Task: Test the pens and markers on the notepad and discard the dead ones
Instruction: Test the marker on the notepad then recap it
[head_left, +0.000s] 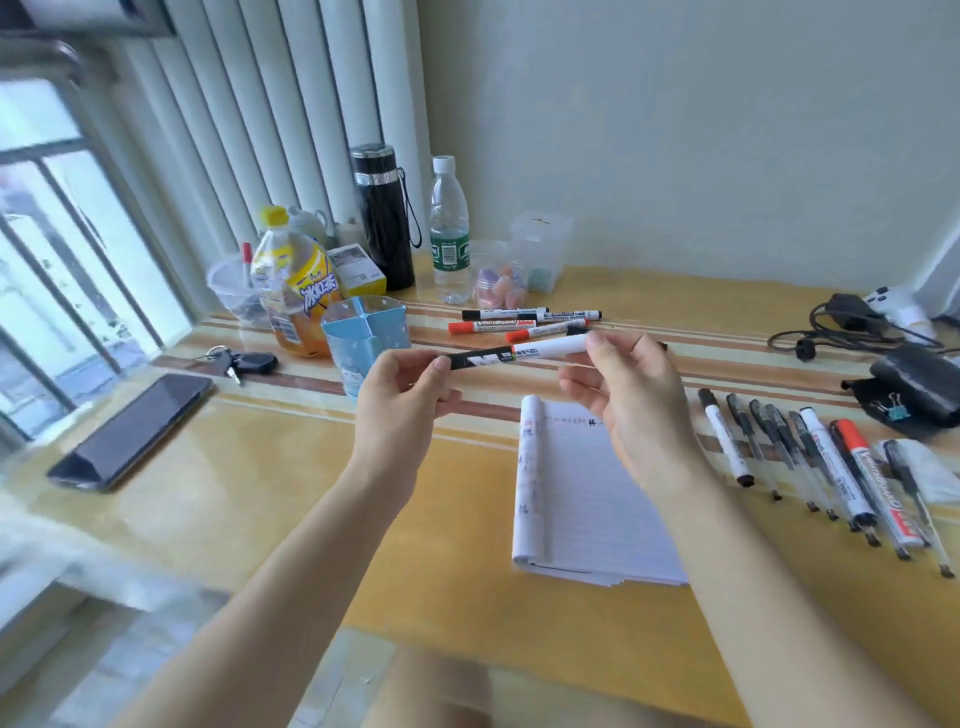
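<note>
Two bare hands: left hand (400, 400), right hand (628, 395). Slim fingers, nails short and plain where visible. Left forearm (291, 571) and right forearm (769, 571) are bare right down to the frame edge. Blurred bare body part (441, 691) at bottom centre, too smeared to tell which part.

Pens (727, 441) right of notepad (597, 493) (on table (260, 493)).
</note>
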